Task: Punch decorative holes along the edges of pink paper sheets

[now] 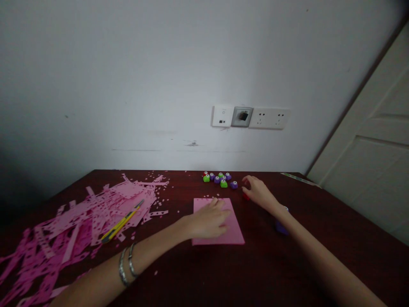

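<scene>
Fingers spread, the left hand (209, 219) lies on the pink paper (234, 233), whose long axis seems to run six to twelve o'clock. At that hand's two o'clock, just beyond the sheet's edge, sits a small red object (245, 196). The curled right hand (258, 192) is nearer it; from here I can't tell whether it's pinching.

**Dark red table (179, 273) strewn with pink scraps (105, 209)**

On the left, the scraps are topped by a yellow cutter (123, 222). A pink sheet (234, 230) is laid mid-table; behind it, small coloured punches (223, 184) are clustered. At right, a purple object (281, 228) is partly hidden.
</scene>
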The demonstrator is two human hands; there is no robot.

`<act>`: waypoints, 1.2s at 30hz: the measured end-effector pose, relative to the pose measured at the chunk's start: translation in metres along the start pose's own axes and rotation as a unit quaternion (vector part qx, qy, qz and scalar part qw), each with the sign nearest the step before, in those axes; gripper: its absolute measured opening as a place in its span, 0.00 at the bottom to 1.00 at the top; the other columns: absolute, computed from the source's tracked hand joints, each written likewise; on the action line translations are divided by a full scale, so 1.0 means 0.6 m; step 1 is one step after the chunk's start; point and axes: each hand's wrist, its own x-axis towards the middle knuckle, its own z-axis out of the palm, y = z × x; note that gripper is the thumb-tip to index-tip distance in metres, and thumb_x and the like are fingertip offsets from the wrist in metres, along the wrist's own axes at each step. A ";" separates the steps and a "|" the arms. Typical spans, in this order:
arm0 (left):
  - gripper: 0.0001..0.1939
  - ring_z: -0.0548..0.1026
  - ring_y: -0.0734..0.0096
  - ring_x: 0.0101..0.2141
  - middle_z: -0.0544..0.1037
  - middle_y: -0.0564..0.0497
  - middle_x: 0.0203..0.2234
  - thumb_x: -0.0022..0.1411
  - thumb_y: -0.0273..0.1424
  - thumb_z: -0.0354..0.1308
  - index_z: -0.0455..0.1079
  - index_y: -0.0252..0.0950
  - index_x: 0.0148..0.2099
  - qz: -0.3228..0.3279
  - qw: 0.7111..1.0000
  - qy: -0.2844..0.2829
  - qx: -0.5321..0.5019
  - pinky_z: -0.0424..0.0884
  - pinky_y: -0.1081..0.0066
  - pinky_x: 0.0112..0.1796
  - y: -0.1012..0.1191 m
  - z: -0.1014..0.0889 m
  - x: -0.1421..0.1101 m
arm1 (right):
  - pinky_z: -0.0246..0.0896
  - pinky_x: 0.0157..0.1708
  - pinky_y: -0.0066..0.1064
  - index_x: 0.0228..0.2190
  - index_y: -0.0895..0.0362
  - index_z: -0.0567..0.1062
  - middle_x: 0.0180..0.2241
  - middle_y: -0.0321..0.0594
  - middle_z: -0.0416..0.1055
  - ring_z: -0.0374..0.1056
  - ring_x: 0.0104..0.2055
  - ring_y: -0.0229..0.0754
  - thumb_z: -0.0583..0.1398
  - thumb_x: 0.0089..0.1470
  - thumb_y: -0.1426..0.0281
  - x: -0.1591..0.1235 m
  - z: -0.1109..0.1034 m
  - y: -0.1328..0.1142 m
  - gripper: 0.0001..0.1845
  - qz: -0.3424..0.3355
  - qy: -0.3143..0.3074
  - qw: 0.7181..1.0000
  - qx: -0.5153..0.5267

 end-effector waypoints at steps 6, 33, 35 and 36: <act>0.16 0.70 0.64 0.39 0.74 0.44 0.38 0.56 0.28 0.47 0.71 0.31 0.44 -0.103 0.983 0.117 -0.093 0.64 0.67 0.40 -0.090 -0.019 0.045 | 0.59 0.32 0.30 0.29 0.59 0.75 0.29 0.44 0.72 0.67 0.32 0.43 0.58 0.44 0.70 0.053 0.012 -0.012 0.08 0.007 -0.031 0.999 0.008; 0.11 0.68 0.79 0.21 0.74 0.49 0.24 0.55 0.32 0.53 0.74 0.31 0.34 -0.108 0.936 0.139 -0.304 0.65 0.76 0.23 -0.159 -0.017 0.137 | 0.58 0.31 0.28 0.33 0.60 0.75 0.30 0.41 0.71 0.65 0.32 0.40 0.63 0.40 0.67 0.090 0.042 0.073 0.15 -0.021 -0.195 0.974 0.117; 0.12 0.67 0.79 0.21 0.75 0.49 0.25 0.55 0.33 0.53 0.74 0.31 0.35 -0.101 0.939 0.146 -0.295 0.64 0.75 0.23 -0.158 -0.020 0.135 | 0.58 0.30 0.28 0.31 0.60 0.75 0.30 0.40 0.71 0.65 0.31 0.40 0.64 0.40 0.65 0.090 0.041 0.075 0.15 -0.021 -0.177 0.977 0.114; 0.13 0.67 0.78 0.21 0.75 0.49 0.25 0.55 0.33 0.53 0.74 0.31 0.36 -0.102 0.940 0.151 -0.290 0.63 0.75 0.23 -0.157 -0.021 0.135 | 0.57 0.29 0.28 0.30 0.60 0.75 0.29 0.40 0.71 0.65 0.30 0.39 0.64 0.39 0.64 0.091 0.039 0.075 0.14 -0.021 -0.168 0.979 0.111</act>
